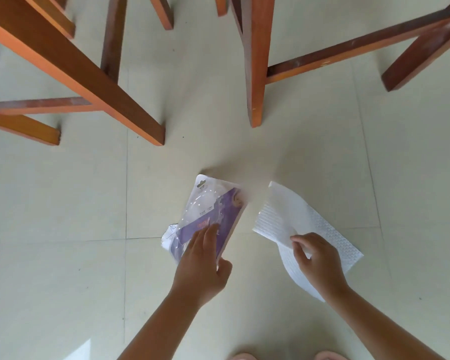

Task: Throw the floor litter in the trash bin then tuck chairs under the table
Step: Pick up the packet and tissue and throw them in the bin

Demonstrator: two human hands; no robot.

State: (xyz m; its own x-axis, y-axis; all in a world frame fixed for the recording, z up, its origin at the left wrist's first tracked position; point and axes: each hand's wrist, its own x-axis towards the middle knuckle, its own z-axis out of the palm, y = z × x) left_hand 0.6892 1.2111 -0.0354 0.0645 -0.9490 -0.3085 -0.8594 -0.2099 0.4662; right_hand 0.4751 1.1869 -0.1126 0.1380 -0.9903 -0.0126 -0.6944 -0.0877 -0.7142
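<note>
Two hands: both yours, both holding litter.
Left hand: grips purple plastic package.
Right hand: pinches white paper towel.

Pale tiled floor, wooden legs, perhaps chairs'.

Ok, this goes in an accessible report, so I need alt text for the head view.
Seen from above, a person's left hand grips a purple and clear plastic package while the right hand pinches a white paper towel, both low over a pale tiled floor. Wooden furniture legs stand beyond.
</note>
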